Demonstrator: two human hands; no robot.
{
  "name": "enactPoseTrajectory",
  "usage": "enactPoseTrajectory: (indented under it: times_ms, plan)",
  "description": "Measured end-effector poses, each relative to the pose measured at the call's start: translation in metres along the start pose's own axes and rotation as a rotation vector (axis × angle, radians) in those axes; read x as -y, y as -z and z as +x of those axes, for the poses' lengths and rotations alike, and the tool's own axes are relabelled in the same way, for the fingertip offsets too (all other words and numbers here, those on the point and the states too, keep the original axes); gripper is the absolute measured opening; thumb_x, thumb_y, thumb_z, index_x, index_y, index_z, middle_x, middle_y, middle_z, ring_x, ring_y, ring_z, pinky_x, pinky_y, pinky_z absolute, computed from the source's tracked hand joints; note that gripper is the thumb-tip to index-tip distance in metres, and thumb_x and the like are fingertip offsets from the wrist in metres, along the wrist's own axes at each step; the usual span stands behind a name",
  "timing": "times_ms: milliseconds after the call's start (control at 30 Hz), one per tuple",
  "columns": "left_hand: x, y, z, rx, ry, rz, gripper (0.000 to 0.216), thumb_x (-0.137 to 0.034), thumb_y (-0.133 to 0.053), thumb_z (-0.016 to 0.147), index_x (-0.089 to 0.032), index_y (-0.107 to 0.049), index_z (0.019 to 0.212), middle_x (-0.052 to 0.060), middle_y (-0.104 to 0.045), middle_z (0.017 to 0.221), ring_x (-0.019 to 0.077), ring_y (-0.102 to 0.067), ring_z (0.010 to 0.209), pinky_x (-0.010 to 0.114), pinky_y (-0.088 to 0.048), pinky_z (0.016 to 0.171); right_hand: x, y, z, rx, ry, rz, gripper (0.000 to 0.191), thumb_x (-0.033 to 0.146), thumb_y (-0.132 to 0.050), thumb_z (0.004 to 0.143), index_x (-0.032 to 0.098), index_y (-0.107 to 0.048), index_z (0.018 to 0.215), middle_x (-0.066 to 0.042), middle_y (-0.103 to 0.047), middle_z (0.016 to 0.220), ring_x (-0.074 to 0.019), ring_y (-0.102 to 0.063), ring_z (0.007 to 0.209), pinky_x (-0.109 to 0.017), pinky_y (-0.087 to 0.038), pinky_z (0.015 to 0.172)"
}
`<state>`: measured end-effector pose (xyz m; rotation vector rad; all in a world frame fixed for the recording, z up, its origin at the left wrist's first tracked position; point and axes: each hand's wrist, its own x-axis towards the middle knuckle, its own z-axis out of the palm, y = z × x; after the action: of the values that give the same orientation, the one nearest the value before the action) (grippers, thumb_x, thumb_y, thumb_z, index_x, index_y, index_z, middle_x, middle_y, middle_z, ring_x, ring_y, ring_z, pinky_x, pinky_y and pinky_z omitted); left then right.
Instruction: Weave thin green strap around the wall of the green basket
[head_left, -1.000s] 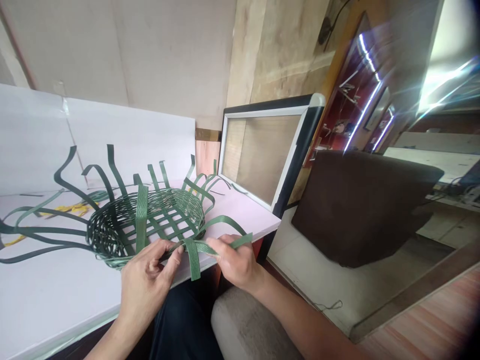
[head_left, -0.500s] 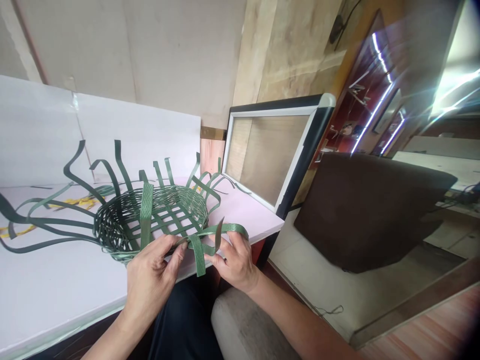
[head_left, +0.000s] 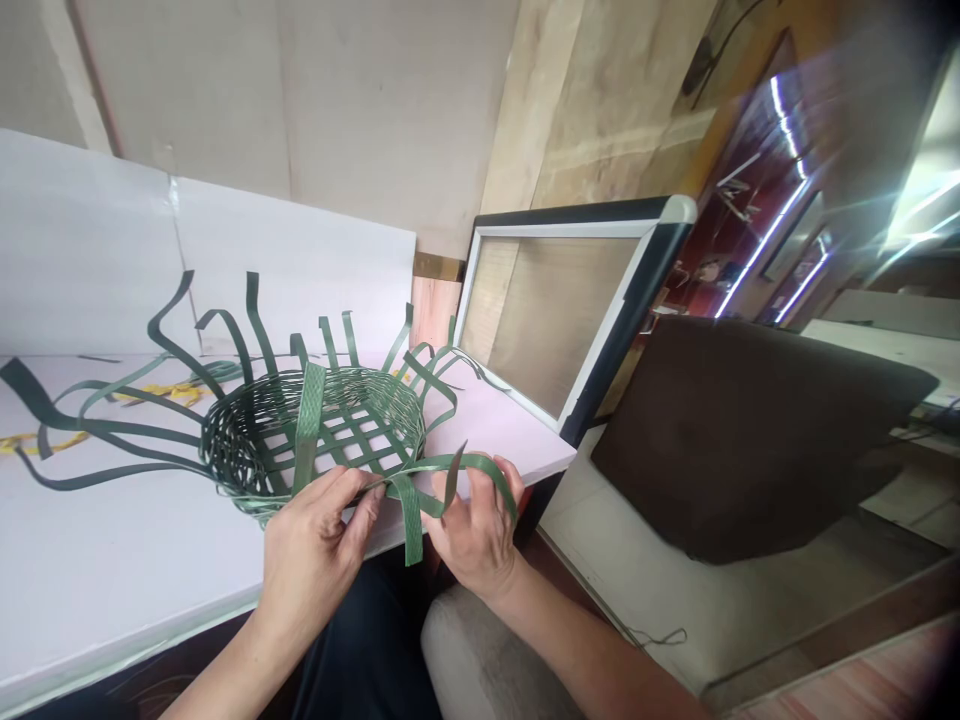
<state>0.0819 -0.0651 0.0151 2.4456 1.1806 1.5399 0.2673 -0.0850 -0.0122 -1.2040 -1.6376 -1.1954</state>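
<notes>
A round basket (head_left: 225,435) woven from dark green strips sits at the table's near edge, with an open lattice bottom and several loose strap ends sticking up and out from its rim. My left hand (head_left: 319,545) is closed at its near right rim, thumb and forefinger pinching a green strap there. To the right, my right hand (head_left: 480,535) has its fingers curled around a looped green strap (head_left: 429,464) that runs out from the pinch. A short textured strap end (head_left: 412,525) hangs down between my hands. My right fingertips are partly hidden by the strap.
The white table (head_left: 135,560) carries yellow cord (head_left: 169,393) and a coil of green strip (head_left: 214,372) behind the basket. A white board (head_left: 300,270) stands at the back. A black-and-white frame (head_left: 581,375) leans at the right corner, near a dark brown chair back (head_left: 750,430).
The whole view has shifted slightly, moving the scene rightward. My left hand keeps its pinch at the rim. My right hand has moved a little right, and the strap loop now curves down past its fingers.
</notes>
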Motion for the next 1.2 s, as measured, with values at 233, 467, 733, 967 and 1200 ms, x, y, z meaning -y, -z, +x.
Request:
enactPoseTrajectory:
  times_ms: [233, 467, 733, 967, 1200]
  plan:
    - [0.000, 0.001, 0.000, 0.024, -0.004, -0.018, 0.013, -0.025, -0.051, 0.094, -0.022, -0.060, 0.085, -0.004, -0.060, 0.073, 0.0099, -0.056, 0.067, 0.020, -0.037, 0.060, -0.003, 0.001, 0.001, -0.024, 0.136, 0.127, 0.030, 0.013, -0.064, 0.083, 0.016, -0.061, 0.113, -0.010, -0.063, 0.101, -0.0224, -0.060, 0.098, -0.043, -0.047, 0.091]
    - [0.002, 0.003, 0.000, 0.062, 0.006, -0.042, 0.015, -0.025, -0.050, 0.096, -0.021, -0.060, 0.084, -0.004, -0.058, 0.071, 0.0101, -0.054, 0.065, 0.021, -0.037, 0.060, 0.002, 0.000, 0.007, 0.011, 0.128, 0.216, 0.025, 0.020, -0.065, 0.088, 0.016, -0.065, 0.113, -0.011, -0.064, 0.105, -0.0218, -0.060, 0.097, -0.035, -0.048, 0.085]
    - [0.005, 0.006, 0.000, 0.078, -0.023, -0.048, 0.012, -0.022, -0.050, 0.095, -0.022, -0.060, 0.089, -0.004, -0.059, 0.073, 0.0103, -0.056, 0.067, 0.021, -0.039, 0.060, 0.001, -0.008, 0.007, -0.018, 0.096, 0.145, 0.035, 0.012, -0.065, 0.084, 0.018, -0.065, 0.119, -0.011, -0.063, 0.097, -0.0241, -0.061, 0.089, -0.039, -0.048, 0.082]
    - [0.012, 0.013, -0.003, 0.093, -0.090, -0.061, 0.014, -0.016, -0.046, 0.094, -0.021, -0.060, 0.091, -0.002, -0.059, 0.073, 0.0105, -0.058, 0.066, 0.020, -0.043, 0.060, 0.002, -0.007, 0.014, 0.037, 0.182, 0.313, 0.021, 0.011, -0.059, 0.087, 0.014, -0.064, 0.107, -0.006, -0.067, 0.086, -0.0215, -0.064, 0.088, -0.040, -0.048, 0.083]
    - [0.024, 0.016, -0.008, 0.097, -0.161, -0.079, 0.020, -0.011, -0.048, 0.093, -0.021, -0.059, 0.106, 0.001, -0.067, 0.084, 0.0115, -0.065, 0.075, 0.020, -0.051, 0.069, 0.002, -0.012, 0.026, 0.143, 0.206, 0.478, 0.024, 0.010, -0.047, 0.095, 0.010, -0.064, 0.111, -0.004, -0.068, 0.075, -0.0125, -0.064, 0.065, -0.024, -0.053, 0.065]
